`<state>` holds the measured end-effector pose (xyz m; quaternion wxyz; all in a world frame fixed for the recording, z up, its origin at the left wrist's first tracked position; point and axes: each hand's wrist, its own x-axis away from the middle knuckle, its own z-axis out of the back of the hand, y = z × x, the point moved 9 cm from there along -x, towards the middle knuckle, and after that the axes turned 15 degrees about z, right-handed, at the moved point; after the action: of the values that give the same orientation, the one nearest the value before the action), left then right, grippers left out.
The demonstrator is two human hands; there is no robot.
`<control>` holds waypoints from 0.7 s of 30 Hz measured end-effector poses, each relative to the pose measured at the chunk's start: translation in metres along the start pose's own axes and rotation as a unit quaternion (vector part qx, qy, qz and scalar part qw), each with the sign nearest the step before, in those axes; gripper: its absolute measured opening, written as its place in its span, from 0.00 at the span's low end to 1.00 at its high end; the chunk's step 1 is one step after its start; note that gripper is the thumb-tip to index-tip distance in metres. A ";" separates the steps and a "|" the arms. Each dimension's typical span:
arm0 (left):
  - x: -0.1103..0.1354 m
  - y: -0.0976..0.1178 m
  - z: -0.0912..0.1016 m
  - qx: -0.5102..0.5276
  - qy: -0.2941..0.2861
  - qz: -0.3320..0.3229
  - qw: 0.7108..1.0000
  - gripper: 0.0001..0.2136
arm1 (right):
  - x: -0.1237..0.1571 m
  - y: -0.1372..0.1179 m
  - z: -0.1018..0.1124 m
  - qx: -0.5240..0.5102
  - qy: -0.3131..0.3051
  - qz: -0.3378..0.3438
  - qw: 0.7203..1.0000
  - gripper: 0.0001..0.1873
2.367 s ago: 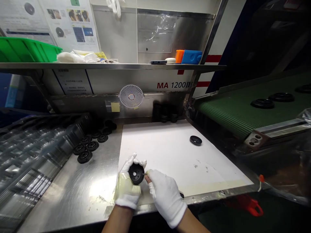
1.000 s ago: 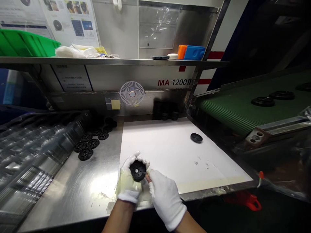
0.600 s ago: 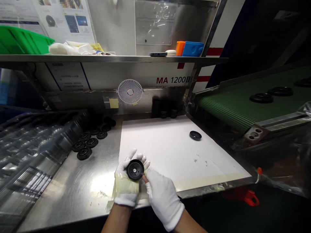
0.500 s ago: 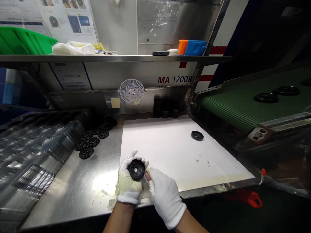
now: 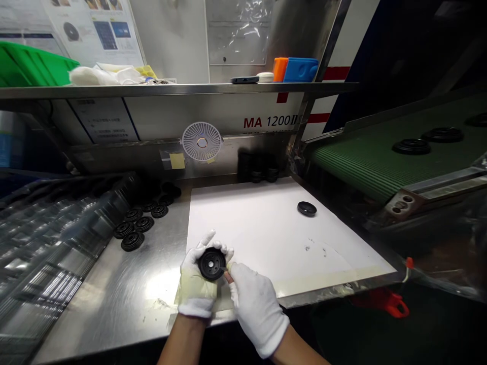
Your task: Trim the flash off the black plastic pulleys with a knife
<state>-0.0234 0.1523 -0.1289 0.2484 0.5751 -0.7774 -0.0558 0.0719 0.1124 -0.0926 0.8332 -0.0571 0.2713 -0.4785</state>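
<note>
My left hand [image 5: 196, 286], in a white glove, is wrapped round a black round plastic part [image 5: 212, 263] and holds it face up near the front edge of the steel bench. My right hand [image 5: 254, 309], also gloved, is closed in a pinch at the part's right rim; a thin tool tip seems to show between the fingers, too small to name. Both hands hover over the near left corner of a white sheet [image 5: 266, 233].
One more black part [image 5: 306, 208] lies on the sheet's right side. Several ribbed black parts [image 5: 133, 228] sit on the steel bench at left, beside clear plastic trays [image 5: 41, 238]. Stacked parts [image 5: 258, 170] stand at the back. A green conveyor [image 5: 380, 167] carries parts at right.
The black part has been turned a little in my left hand while my right hand stays pinched at its rim. The view has shifted slightly.
</note>
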 end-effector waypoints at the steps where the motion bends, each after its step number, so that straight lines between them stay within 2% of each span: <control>1: -0.001 0.002 0.001 0.007 0.006 -0.014 1.000 0.13 | 0.000 0.000 0.000 -0.001 0.002 -0.005 1.000 0.08; 6: -0.002 0.006 0.005 0.033 0.060 -0.086 0.994 0.09 | 0.001 -0.012 -0.003 -0.021 0.004 0.001 1.000 0.09; 9: 0.004 0.014 0.004 0.018 0.053 -0.130 0.990 0.11 | 0.000 -0.015 -0.005 -0.021 -0.011 0.010 1.000 0.08; 10: 0.004 0.014 0.003 0.007 0.043 -0.120 0.992 0.12 | 0.000 -0.013 -0.004 -0.015 -0.012 0.010 1.000 0.08; 13: 0.000 0.003 0.000 -0.022 0.006 -0.026 0.999 0.17 | 0.000 -0.005 0.001 -0.002 -0.003 0.013 1.000 0.10; 15: -0.002 -0.002 0.000 -0.020 -0.002 0.006 1.000 0.16 | 0.001 0.001 0.001 -0.007 0.003 0.009 1.000 0.09; 21: -0.002 0.002 0.005 0.004 0.057 -0.080 0.995 0.07 | 0.006 -0.006 -0.005 -0.004 -0.005 -0.006 1.000 0.08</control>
<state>-0.0269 0.1543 -0.1328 0.2847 0.6390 -0.7135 -0.0396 0.0671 0.1054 -0.0974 0.8316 -0.0647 0.2689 -0.4816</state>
